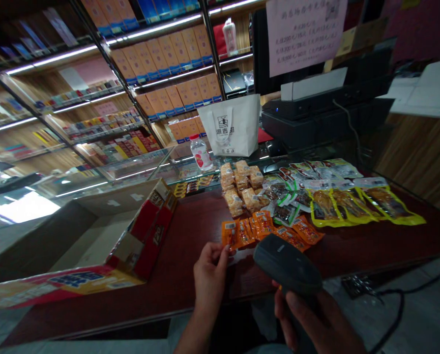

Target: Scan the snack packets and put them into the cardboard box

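My right hand is wrapped round the handle of a dark barcode scanner, whose head is over the front of the counter. Close to it, my left hand pinches the corner of an orange snack packet at the left end of a row. More orange packets lie to its right, partly behind the scanner. Behind them sit wrapped tan snack blocks and small green-and-clear packets. Yellow-edged vacuum packs of brown food lie at the right.
An open cardboard box stands on the counter at the left. A white paper bag and a clear bottle are at the back. Beyond the bag stand a dark printer-like machine and stocked shelves. A black cable hangs at the right.
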